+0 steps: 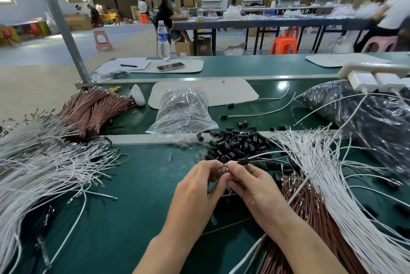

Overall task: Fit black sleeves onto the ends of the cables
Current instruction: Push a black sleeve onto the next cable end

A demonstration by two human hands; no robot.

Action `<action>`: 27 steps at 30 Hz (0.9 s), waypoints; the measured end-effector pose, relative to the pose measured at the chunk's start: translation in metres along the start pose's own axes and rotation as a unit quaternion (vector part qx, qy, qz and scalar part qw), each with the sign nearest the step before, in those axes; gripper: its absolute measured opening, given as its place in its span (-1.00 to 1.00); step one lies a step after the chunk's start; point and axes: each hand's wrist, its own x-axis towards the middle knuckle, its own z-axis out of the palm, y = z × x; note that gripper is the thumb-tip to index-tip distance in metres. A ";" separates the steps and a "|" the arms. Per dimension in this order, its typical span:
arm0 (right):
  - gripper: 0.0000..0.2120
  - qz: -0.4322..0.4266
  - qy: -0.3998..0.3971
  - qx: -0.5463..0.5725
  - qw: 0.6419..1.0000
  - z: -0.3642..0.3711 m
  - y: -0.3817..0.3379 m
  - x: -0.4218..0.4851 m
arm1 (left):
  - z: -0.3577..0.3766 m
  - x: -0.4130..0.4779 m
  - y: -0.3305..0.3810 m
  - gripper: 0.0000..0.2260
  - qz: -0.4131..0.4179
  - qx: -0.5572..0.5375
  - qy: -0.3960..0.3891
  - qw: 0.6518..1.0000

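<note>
While hands (pixel 195 187) (pixel 250 185) pinch a clear piece (pixel 223 168), black sleeve (pixel 243 161) sits beside

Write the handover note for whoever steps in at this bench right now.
Hands: left hand and right hand both pinch a small clear piece at the end of a cable pair. A black sleeve sits on that pair just past the right hand.
Supply: sleeve pile just beyond the hands.
Done: two sleeved cables lie farther back on the belt.
Left: heaps of white cables and brown cables.
</note>
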 end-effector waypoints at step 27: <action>-0.78 0.024 -0.009 -0.013 1.000 0.002 -0.002 -0.002 | -0.002 0.001 -0.004 -0.90 0.022 -0.032 0.008 0.999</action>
